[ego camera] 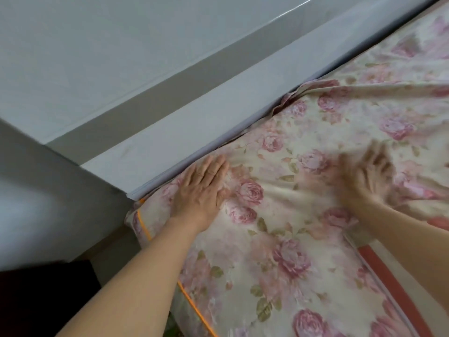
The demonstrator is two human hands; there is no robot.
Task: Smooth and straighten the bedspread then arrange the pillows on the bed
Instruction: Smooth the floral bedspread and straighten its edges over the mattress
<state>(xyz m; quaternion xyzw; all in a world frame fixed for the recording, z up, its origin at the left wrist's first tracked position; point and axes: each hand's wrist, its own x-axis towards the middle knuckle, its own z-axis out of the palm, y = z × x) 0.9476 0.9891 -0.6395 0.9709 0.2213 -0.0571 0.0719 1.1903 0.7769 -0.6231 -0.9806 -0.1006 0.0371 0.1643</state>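
- Head view: your left hand pressed the bedspread beside the grey ledge, fingers straight.
- Your right hand, blurred, fingers spread, held nothing, farther from the ledge.
- Folds lay along the ledge; smoothing judged unfinished, pillows unseen.

left hand flat on floral bedspread by headboard; right hand blurred, fingers spread on it
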